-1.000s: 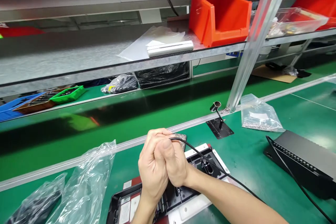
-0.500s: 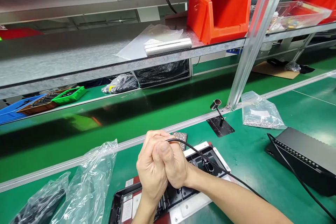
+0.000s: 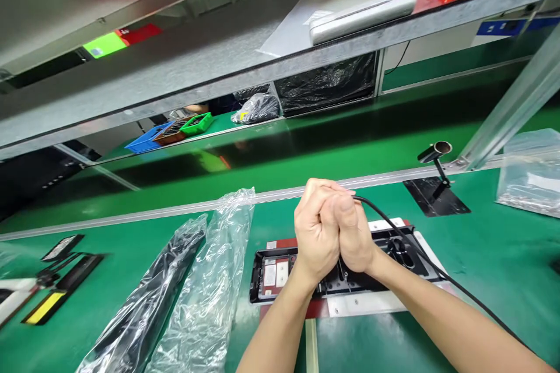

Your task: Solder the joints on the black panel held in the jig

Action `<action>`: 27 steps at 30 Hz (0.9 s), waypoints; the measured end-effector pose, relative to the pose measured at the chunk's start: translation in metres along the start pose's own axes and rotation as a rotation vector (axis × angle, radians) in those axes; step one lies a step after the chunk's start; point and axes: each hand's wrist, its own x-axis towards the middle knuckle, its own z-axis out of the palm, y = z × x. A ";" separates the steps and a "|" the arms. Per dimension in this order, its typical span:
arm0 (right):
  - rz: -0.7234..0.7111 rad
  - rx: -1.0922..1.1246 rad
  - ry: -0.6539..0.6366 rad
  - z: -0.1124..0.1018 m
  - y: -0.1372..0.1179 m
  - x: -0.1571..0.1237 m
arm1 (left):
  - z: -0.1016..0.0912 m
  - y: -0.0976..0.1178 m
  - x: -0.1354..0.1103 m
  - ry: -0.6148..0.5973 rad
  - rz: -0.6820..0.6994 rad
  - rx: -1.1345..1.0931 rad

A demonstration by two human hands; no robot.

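Observation:
My left hand (image 3: 315,233) and my right hand (image 3: 355,236) are pressed together, both with fingers closed. A black cable (image 3: 380,211) comes out at the top between them, by the right thumb, and runs down to the right over my right forearm. What else the fingers enclose is hidden. Behind and below my hands lies a long black plastic housing (image 3: 252,277), its inside facing up. It rests on a dark red fixture with white strips (image 3: 367,305). My hands cover the middle of the housing, so I cannot tell whether they touch it.
Left of the housing lie a clear plastic bag (image 3: 205,297) and a bagged black part (image 3: 144,303). A small metal cup on a stand (image 3: 434,152) is at the right, near a bag of small parts (image 3: 531,178). A metal shelf (image 3: 210,78) crosses above.
The view has swung left, so the scene sits further right and more of the left bench shows. My hands stay clasped over the housing with the cable coming out.

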 end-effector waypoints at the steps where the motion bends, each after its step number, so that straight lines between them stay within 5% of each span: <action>1: -0.009 0.005 0.007 -0.001 -0.002 0.001 | 0.000 0.001 0.001 -0.006 0.004 -0.002; 27: 0.018 0.024 0.077 -0.003 -0.005 0.000 | 0.005 0.004 0.002 0.023 0.037 -0.009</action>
